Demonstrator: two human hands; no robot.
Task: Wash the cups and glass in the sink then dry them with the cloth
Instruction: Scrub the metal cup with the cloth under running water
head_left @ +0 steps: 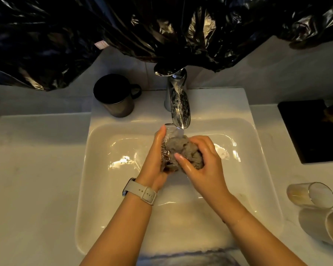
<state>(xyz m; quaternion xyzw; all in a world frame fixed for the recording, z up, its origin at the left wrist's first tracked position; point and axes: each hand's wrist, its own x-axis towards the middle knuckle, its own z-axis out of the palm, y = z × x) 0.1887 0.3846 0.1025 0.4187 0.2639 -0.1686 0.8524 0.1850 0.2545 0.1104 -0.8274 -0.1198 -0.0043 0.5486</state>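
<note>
Over the white sink [104, 189], my left hand [154, 160] grips a clear glass [170, 131] just under the tap's spout [179, 110]. My right hand [202, 166] holds a grey cloth [185, 152] bunched against the glass's side. Both hands look wet. A dark mug [114, 96] stands upright on the sink's back ledge, left of the tap. On the counter to the right, a clear glass [311, 194] and a pale cup [323, 227] lie on their sides.
Black plastic sheeting [161, 31] hangs over the wall behind the tap. A black tray [311, 131] sits on the right counter beyond the lying glass. A pale counter [33, 179] extends left of the sink. I wear a watch [140, 191] on my left wrist.
</note>
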